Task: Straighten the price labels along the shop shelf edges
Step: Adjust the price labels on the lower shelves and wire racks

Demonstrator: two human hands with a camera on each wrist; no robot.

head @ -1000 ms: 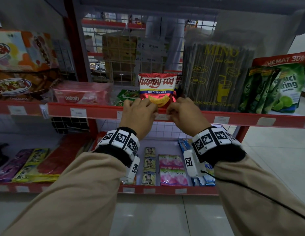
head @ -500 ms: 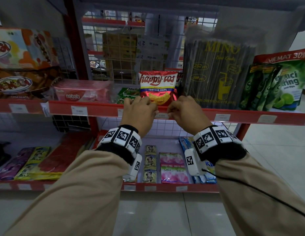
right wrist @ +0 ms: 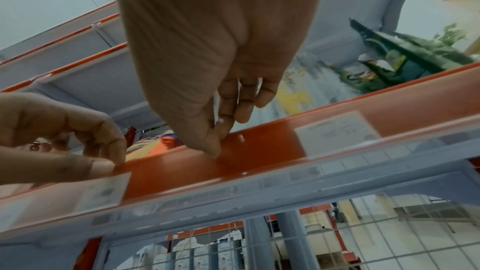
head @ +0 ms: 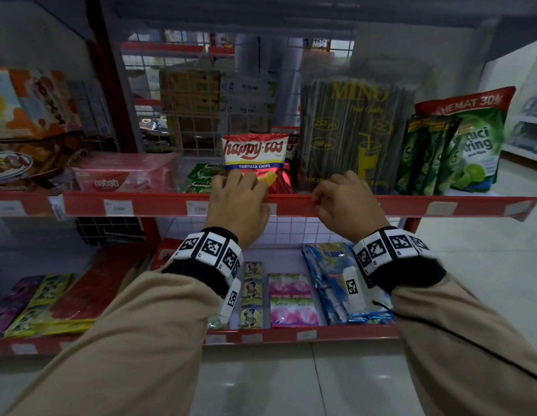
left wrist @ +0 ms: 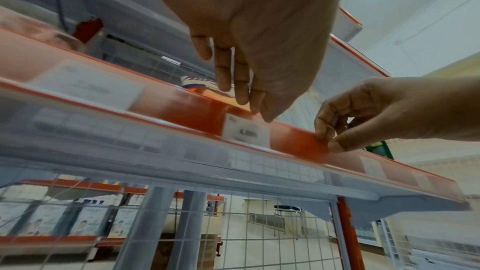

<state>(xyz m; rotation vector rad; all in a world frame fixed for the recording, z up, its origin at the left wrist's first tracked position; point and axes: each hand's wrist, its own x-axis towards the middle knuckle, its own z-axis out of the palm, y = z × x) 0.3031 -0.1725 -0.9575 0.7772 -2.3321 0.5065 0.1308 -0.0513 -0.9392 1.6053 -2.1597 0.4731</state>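
A red label strip point(head: 297, 205) runs along the middle shelf's front edge. A white price label point(left wrist: 245, 134) sits in it, mostly hidden behind my left hand in the head view. My left hand point(head: 246, 196) pinches the strip's top edge at that label point(right wrist: 103, 190), thumb in front and fingers curled behind. My right hand point(head: 336, 199) pinches the strip's top edge point(right wrist: 259, 155) a hand's width to the right of the label, on bare red strip. More white labels point(head: 118, 207) point(head: 198, 209) point(head: 441, 208) sit along the strip.
Behind the strip stand a tortilla chips bag point(head: 255, 157), a tall pack of straws point(head: 351, 130), green pouches point(head: 456, 145) and a pink wafer pack point(head: 123, 175). A lower shelf point(head: 303, 334) holds sachets. White floor tiles lie below and to the right.
My right hand has slid to the right along the strip, away from my left hand. The left hand stays at the same label.
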